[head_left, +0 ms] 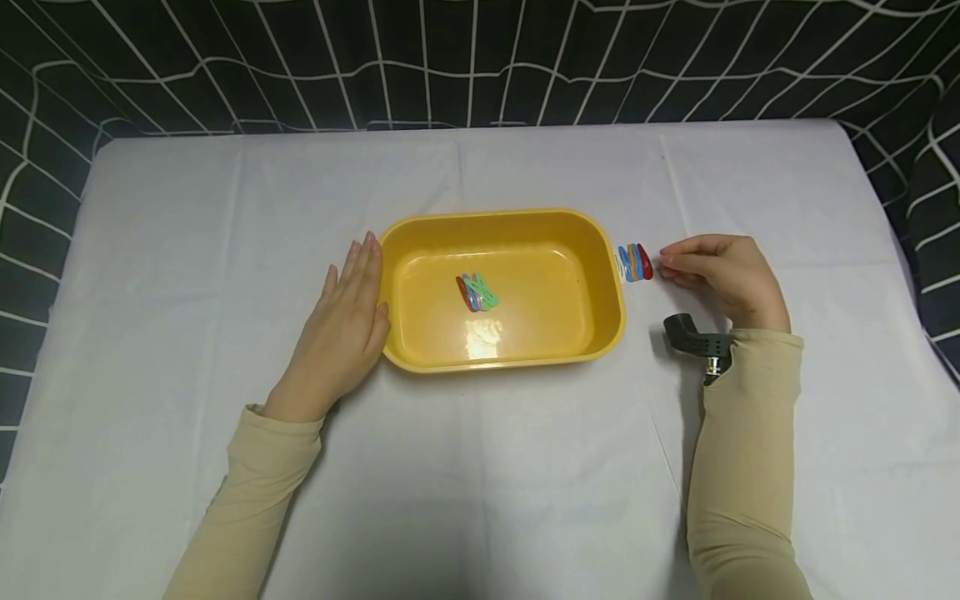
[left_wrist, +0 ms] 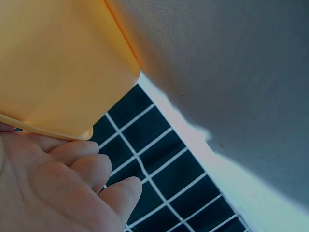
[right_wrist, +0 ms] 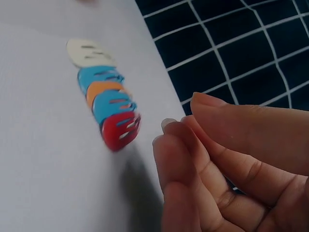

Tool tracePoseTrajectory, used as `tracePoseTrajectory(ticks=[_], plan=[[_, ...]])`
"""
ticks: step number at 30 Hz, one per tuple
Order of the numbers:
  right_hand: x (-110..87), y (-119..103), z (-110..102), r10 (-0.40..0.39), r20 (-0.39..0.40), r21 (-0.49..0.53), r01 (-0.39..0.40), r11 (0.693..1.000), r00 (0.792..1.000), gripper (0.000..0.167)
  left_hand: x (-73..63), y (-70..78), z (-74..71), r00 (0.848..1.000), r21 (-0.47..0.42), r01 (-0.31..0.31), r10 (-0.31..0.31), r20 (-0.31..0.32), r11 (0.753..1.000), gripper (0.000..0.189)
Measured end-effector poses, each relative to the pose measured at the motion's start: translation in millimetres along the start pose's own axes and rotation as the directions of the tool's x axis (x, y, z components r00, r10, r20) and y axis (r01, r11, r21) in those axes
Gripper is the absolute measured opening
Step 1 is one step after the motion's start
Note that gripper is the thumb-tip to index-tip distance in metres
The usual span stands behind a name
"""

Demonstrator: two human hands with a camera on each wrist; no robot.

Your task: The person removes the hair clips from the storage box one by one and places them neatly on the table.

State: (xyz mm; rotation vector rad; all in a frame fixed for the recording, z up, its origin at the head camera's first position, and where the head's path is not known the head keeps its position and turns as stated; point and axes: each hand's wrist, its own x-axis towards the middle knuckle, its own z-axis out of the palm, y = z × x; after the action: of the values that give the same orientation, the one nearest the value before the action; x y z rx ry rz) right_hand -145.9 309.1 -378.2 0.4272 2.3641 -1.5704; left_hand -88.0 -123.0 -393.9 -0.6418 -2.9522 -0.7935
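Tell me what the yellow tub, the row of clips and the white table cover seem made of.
Yellow tub: probably plastic, smooth and glossy; its floor shows a bright glare.
Row of clips: shiny, perhaps painted metal, though plastic is possible; the red clip catches light.
White table cover: likely matte cloth, given its soft creases.

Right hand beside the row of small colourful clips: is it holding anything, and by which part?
Nothing that shows: the right hand is just short of the small glossy red clip, with nothing visible between its fingers.
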Motion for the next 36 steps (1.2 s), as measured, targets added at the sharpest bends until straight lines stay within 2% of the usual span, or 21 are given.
tracePoseTrajectory(ticks=[9, 36], plan=[[-5.6, -8, 4, -0.067, 0.003, 0.04, 0.067, 0.997, 0.998, 0.014, -0.2, -0.3, 0.2, 1.0, 0.003, -0.007, 0.007, -0.006, 1.0, 0.059], [-30.9, -45, 25, -0.179, 0.017, -0.03, 0.179, 0.983, 0.984, 0.008, 0.0, -0.2, 0.0, 1.0, -0.008, -0.009, 0.009, -0.013, 1.0, 0.059]])
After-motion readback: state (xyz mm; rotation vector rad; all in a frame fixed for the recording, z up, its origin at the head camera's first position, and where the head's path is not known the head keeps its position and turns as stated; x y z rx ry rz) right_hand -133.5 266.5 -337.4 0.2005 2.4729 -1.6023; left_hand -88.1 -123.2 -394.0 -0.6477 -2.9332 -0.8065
